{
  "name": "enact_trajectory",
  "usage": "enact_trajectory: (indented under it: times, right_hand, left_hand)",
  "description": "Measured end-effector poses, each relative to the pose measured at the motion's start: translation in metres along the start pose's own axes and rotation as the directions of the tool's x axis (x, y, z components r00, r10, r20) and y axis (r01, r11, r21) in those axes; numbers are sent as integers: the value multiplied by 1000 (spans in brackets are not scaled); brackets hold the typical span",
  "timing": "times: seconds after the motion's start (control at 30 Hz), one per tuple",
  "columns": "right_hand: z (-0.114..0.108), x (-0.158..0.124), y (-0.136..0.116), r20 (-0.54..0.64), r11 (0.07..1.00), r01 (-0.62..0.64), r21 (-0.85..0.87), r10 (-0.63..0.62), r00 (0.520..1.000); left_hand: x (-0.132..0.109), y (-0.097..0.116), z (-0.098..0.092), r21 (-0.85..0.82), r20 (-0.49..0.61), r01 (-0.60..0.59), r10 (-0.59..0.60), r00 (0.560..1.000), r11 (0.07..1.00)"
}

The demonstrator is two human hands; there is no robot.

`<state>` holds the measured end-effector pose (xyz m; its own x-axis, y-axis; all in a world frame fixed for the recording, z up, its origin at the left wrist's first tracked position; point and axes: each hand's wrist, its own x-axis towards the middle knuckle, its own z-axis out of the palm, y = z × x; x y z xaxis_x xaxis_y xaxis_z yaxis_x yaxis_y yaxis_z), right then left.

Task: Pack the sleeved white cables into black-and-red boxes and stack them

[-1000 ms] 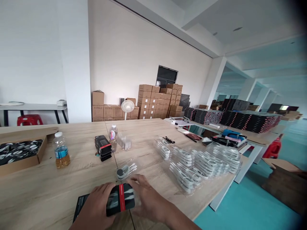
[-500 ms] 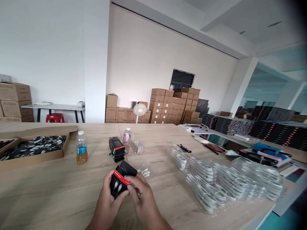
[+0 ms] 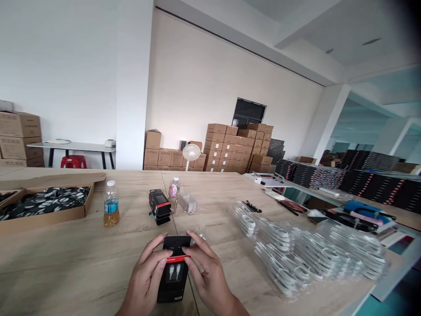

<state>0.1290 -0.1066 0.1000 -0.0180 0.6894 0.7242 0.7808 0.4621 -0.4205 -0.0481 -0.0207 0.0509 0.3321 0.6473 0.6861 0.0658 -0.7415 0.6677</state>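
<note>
The left hand [image 3: 148, 281] and right hand [image 3: 208, 275] both grip a black cable box with a red band [image 3: 172, 274], fingers curled around its sides, holding it just above the wooden table [image 3: 66, 259]. Just behind it lies a bagged white cable [image 3: 198, 232]. Farther back stand a stack of black boxes [image 3: 159, 206] and two bottles, one with amber liquid [image 3: 111, 210]. Piles of bagged white cables [image 3: 296, 254] spread to the right. Cartons [image 3: 237, 147] line the far wall.
</note>
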Motion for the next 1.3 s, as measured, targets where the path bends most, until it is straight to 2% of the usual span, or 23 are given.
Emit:
enact_trajectory:
  times: [0.07, 0.13, 0.23, 0.37, 0.47, 0.57, 0.8, 0.93, 1.03, 1.17, 1.23, 1.3]
  right_hand:
    - [-5, 1, -2, 6, 994, 93, -52, -93, 996]
    - [-7, 2, -4, -10, 988, 151, -43, -151, 988]
    - [-9, 5, -8, -20, 989, 135, 65, -134, 991]
    - [-16, 14, -16, 83, 982, -18, 186, 2, 997]
    - [-22, 23, -20, 193, 981, -96, 169, 62, 979]
    - [-25, 32, -24, 244, 977, -145, 154, 104, 964]
    - [-25, 39, -24, 260, 968, -167, 189, 114, 959]
    - [-28, 31, -17, 280, 965, -143, 219, 78, 957]
    - [-31, 23, -11, 309, 963, -122, 240, 43, 950]
    - [-25, 15, -1, 276, 967, -113, 228, 47, 960]
    - [-16, 9, 7, 276, 965, -135, 223, 70, 959]
    - [-3, -3, 16, 265, 953, -189, 238, 123, 956]
  left_hand:
    - [1, 2, 1, -2, -65, -125, 125, 990, 992]
    - [0, 3, 4, -61, -148, -204, 193, 970, 977]
    - [-3, 5, 9, -184, -221, -198, 156, 963, 963]
    - [-3, 5, 6, -232, -165, -117, 80, 983, 966]
    - [0, 6, -1, -201, -96, -71, 52, 994, 977]
    - [4, 11, -8, -136, -81, -92, 81, 993, 986]
    - [7, 18, -14, -60, -119, -182, 174, 978, 981]
    - [4, 9, -13, -89, -41, -163, 160, 986, 983]
    - [3, 2, -9, -157, -18, -100, 99, 995, 982]
    - [2, -6, 0, -258, 7, 70, -70, 998, 964]
    - [2, -11, 4, -310, -7, 156, -166, 986, 938]
    - [2, -16, 7, -369, -65, 233, -275, 959, 900]
